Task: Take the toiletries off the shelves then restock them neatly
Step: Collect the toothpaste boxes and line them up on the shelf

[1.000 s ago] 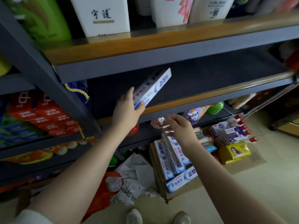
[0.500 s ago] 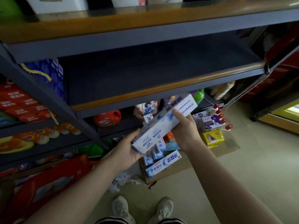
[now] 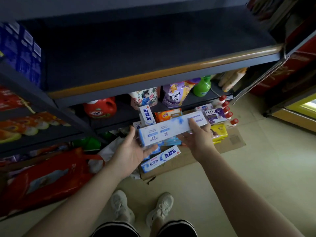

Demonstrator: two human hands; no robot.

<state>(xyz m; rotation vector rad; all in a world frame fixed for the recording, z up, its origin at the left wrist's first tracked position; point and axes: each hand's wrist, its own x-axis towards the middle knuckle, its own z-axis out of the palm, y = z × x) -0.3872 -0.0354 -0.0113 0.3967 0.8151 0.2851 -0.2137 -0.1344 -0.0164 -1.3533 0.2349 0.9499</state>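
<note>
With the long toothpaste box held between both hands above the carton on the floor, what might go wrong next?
1. The toothpaste box is held only at its ends by the left hand and right hand; it might slip.
2. The cardboard carton below is already crowded, so a dropped box may knock the red-capped bottles at its edge.

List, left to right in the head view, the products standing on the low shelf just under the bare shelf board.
Red detergent jug → floral pouch → purple Comfort pouch → green bottle → pale bottles at the far right.
</note>
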